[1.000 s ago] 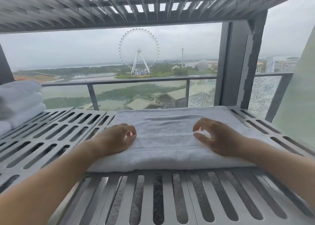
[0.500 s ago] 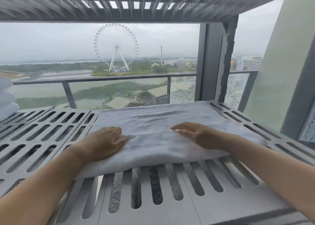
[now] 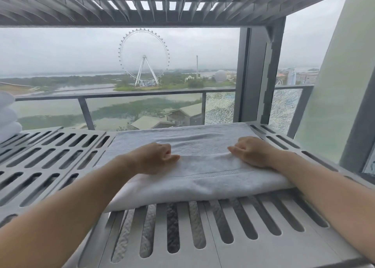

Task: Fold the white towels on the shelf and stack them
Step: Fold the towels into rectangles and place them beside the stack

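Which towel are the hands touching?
The flat towel in the middle of the shelf. The left hand and right hand both press on it. The other towels sit stacked at the far left, untouched.

a: where does the white towel lie?
b: flat on the slotted grey shelf, folded into a thick band, long side across, near edge rounded.
a: and the folded stack?
b: at the shelf's far left edge, partly cut off.
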A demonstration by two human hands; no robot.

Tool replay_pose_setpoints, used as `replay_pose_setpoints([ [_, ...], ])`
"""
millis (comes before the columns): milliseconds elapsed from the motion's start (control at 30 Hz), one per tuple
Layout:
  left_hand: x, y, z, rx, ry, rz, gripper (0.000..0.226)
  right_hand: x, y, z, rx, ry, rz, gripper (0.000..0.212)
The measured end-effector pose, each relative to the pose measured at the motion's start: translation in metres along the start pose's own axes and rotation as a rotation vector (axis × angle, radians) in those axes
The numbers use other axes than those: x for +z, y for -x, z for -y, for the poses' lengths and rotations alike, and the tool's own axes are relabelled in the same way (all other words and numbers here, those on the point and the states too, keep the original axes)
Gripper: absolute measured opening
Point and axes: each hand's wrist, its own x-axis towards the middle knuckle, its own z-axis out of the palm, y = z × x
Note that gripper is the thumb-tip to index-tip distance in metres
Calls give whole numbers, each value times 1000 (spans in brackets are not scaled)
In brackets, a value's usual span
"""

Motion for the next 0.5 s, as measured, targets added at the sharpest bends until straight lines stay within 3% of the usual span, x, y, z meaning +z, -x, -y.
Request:
replay_pose_setpoints([
  [167, 0, 7, 14, 35, -33, -190, 39, -19, 0, -11, 10, 28, -219, 56],
  [267, -2, 6, 21, 74, -96, -294, 50, -21, -4, -14, -14, 116, -249, 59],
  [500, -6, 36, 68, -16, -11, -99, 57, 1, -6, -31, -34, 100, -166, 62],
])
